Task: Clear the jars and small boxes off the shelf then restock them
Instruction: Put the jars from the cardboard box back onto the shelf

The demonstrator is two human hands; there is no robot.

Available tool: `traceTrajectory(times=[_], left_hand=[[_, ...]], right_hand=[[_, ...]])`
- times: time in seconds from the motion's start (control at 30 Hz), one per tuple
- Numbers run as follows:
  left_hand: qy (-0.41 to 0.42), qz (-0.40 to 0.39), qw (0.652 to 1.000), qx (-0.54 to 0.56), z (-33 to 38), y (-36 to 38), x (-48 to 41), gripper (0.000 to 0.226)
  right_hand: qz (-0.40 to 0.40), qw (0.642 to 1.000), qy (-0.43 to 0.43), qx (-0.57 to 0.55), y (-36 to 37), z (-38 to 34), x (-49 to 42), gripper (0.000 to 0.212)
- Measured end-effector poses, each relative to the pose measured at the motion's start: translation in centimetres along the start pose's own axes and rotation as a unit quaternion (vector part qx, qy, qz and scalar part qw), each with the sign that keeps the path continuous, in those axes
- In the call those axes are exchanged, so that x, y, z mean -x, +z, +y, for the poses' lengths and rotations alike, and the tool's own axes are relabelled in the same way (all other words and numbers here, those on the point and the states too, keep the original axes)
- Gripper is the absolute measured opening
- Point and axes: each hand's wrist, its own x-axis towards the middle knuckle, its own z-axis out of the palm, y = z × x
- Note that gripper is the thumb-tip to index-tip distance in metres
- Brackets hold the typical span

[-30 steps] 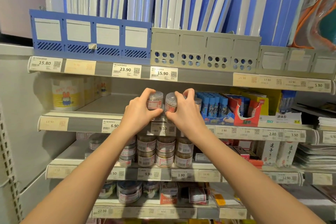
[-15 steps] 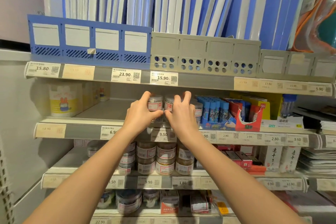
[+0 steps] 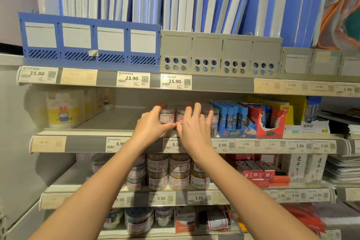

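1. Head view, the hands: left grip [image 3: 151, 128] wrapped round the left jar [image 3: 166, 116], thumb in front, fingers over the lid. Right grip [image 3: 194, 128] wrapped round the right jar [image 3: 180, 115], fingers laid over the top. Thumbs almost touching.
2. Head view, the jars: side by side at the front edge of the middle shelf [image 3: 87, 143], about halfway along it. More jars just behind and to the right, partly hidden by the right grip. Cannot tell if sitting on the shelf or on other jars.
3. How far along, as a guess: hard to tell clearing from restocking. Bare shelf floor on the left half, out to the bunny boxes [image 3: 62, 109] by the left end. Many stacked jars [image 3: 167, 171] on the lower shelf. Plenty left to do either way.
4. Room to move: open on the left. Tight on the right, with the blue box [image 3: 231, 121] just beside the jar group. Low roof from the top shelf [image 3: 214, 84], so little room to lift. Probably best to move straight in or out over the front edge.
5. Careful with the price strip along that front edge: easy to bump with a jar bottom.
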Motion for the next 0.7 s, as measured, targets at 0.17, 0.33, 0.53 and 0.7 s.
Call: traceTrajectory(times=[0.17,0.33,0.53,0.7], left_hand=[[0.022,-0.048,0.998,0.029,-0.5,-0.7,-0.4,0.064],[0.023,-0.042,0.999,0.019,-0.6,-0.4,-0.6,0.063],[0.038,-0.042,0.998,0.021,-0.6,-0.1,-0.9,0.064],[0.03,-0.027,0.999,0.021,-0.2,-0.7,0.0,0.069]], right_hand=[[0.051,0.998,-0.03,0.013,0.6,0.8,0.2,0.051],[0.029,0.999,-0.032,0.006,0.4,1.1,-0.3,0.044],[0.024,0.999,-0.042,-0.019,-0.1,1.6,-0.5,0.04],[-0.003,0.998,-0.055,-0.037,-0.9,2.1,-0.3,0.039]])
